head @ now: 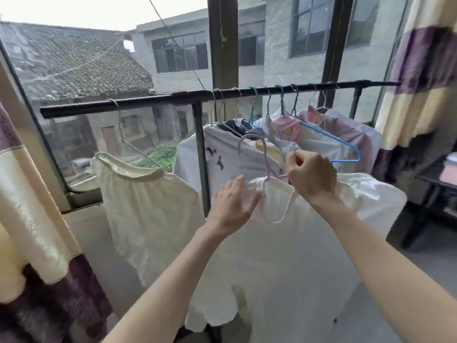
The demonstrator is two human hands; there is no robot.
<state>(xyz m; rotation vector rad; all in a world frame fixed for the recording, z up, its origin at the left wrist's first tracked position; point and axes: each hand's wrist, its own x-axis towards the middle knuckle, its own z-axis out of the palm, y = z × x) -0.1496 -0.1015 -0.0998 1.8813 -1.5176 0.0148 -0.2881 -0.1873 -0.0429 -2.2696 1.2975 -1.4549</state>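
A white top (284, 263) hangs on a pink hanger (264, 154) in front of me, below the black clothes rail (153, 101). The hanger's hook is free of the rail. My left hand (232, 201) lies with straight fingers against the left shoulder of the top, beside the neckline. My right hand (309, 174) is curled at the right shoulder and pinches a fold of the top's fabric near the hanger arm.
A cream skirt (148, 206) hangs at the left on a wire hanger. Several garments on coloured hangers crowd the rail's right half, with an empty blue hanger (331, 142) among them. Striped curtains (418, 78) flank the window. A dark table (440, 194) stands at the right.
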